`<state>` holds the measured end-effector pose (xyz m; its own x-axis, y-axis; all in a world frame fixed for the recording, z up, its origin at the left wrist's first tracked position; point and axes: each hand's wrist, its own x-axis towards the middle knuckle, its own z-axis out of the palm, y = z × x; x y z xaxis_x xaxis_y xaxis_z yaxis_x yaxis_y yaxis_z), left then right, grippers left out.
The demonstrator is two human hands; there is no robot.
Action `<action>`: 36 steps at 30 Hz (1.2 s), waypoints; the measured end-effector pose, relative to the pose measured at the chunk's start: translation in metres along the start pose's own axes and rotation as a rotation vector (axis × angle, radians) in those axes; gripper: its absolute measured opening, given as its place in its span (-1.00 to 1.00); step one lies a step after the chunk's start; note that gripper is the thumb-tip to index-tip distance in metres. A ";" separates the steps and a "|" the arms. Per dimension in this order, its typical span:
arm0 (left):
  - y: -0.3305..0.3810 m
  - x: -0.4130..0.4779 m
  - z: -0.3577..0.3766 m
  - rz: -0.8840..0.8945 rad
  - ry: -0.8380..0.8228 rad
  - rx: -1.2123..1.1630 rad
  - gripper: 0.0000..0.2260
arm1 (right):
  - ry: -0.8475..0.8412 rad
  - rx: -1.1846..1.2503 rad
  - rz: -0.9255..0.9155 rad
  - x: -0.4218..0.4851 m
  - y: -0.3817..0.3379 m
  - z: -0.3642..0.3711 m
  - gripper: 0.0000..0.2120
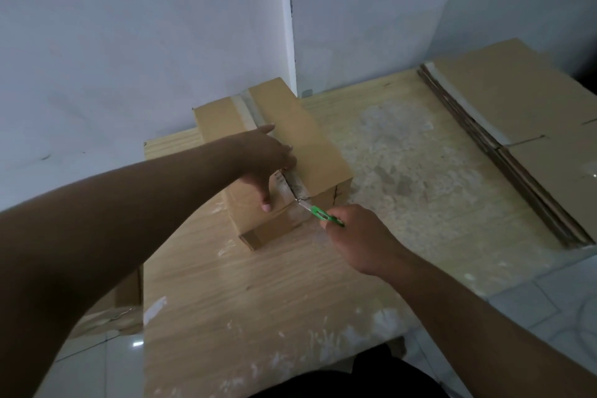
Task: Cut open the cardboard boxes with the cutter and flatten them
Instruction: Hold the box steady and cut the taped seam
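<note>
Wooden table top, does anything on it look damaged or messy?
Yes. The wooden table top has whitish, scuffed patches and flecks, heaviest to the right of the cardboard box, as if the finish were worn or residue had stuck on. The box's near right corner edge also shows a small dark split.

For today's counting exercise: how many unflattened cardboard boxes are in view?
2: one box on the table; a second box on the floor left of it, partly behind the arm. Others may be hidden.
</note>
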<state>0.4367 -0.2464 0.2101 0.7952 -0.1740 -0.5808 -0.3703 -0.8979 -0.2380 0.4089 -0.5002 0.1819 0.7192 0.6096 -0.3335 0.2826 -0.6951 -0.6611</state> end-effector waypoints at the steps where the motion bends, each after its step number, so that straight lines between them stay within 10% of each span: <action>1: 0.001 0.000 -0.001 -0.006 -0.008 0.007 -0.06 | 0.007 -0.030 -0.013 0.000 0.000 -0.001 -0.74; 9: 0.003 -0.003 -0.002 -0.025 -0.005 -0.023 -0.08 | 0.025 -0.139 -0.033 0.009 -0.006 0.009 -0.82; 18: 0.002 -0.002 0.003 -0.038 0.033 -0.017 -0.08 | -0.314 0.346 0.198 0.024 0.004 -0.022 -0.87; 29: -0.004 -0.003 0.015 -0.097 0.070 -0.073 -0.07 | 0.040 0.158 0.091 0.028 0.005 0.001 -0.81; 36: -0.002 -0.005 0.014 -0.104 0.072 -0.101 -0.12 | -0.133 0.076 0.067 0.045 -0.011 -0.003 -0.82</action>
<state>0.4272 -0.2379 0.2029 0.8604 -0.1037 -0.4989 -0.2375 -0.9479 -0.2124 0.4400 -0.4661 0.1758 0.6434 0.6109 -0.4614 0.1840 -0.7084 -0.6814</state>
